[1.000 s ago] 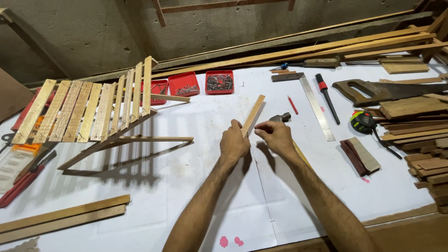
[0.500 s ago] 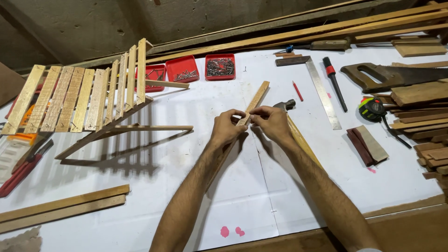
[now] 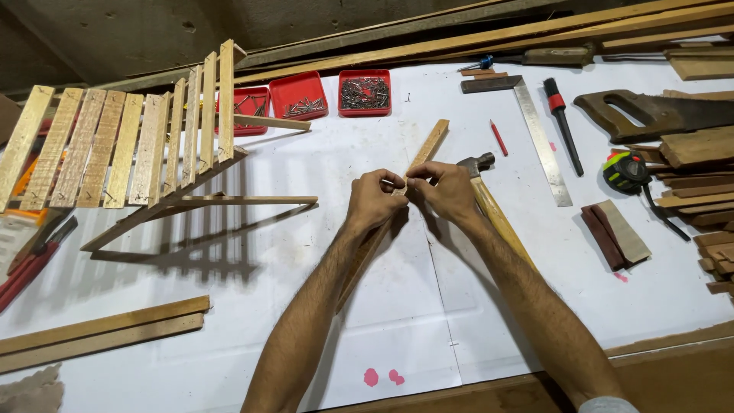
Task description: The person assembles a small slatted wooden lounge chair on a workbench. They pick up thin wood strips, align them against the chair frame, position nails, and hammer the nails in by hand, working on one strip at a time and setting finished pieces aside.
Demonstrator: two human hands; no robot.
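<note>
Both hands have drawn together: left hand (image 3: 375, 200) and right hand (image 3: 447, 187) now pinch the wooden slat (image 3: 424, 153), fingers closed, perhaps around a nail.

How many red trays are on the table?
3, side by side at the far edge: the left red tray partly behind the slatted wooden frame, the middle red tray, and the right red tray. More could be hidden behind the frame.

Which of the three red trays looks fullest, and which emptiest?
The right red tray is fullest, packed with dark nails; the middle tray is emptiest, mostly bare.
</note>
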